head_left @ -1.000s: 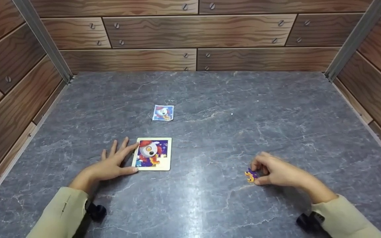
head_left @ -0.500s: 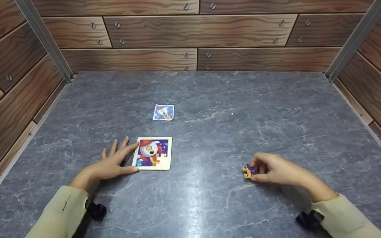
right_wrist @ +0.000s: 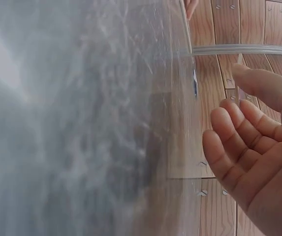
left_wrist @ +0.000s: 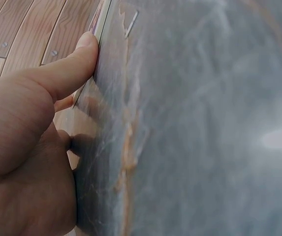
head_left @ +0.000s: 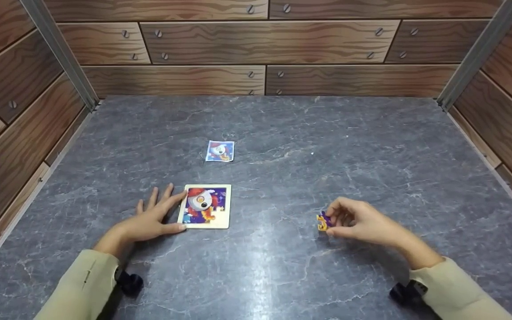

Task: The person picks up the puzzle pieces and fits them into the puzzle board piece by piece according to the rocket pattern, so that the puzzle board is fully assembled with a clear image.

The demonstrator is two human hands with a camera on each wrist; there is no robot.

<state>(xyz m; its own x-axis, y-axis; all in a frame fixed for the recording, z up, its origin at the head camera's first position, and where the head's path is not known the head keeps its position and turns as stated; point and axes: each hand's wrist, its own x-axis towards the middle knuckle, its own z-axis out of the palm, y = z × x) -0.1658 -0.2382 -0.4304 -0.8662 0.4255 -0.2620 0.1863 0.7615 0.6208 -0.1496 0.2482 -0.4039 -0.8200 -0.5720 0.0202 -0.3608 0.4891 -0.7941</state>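
Note:
In the head view a jigsaw puzzle board [head_left: 229,209] with a pale frame lies at centre left. Its picture has a white round-headed figure on purple, and its lower right shows bare pale backing. My left hand [head_left: 151,220] rests against the board's left side, fingers spread, the thumb at the lower left corner and the index finger near the upper left. To the right, my right hand [head_left: 360,222] pinches a purple and yellow puzzle piece [head_left: 322,223] between thumb and fingers, held a little above the table. The right wrist view shows this piece [right_wrist: 239,91] almost edge-on.
A small printed picture card [head_left: 220,151] with a similar figure lies beyond the board. The grey marbled table [head_left: 274,178] is bounded by wood-patterned walls [head_left: 256,44] at the back and both sides. Each wrist carries a small black camera.
My right hand has moved left and somewhat away from me, lifting the puzzle piece with it. The left hand and the board stay where they were.

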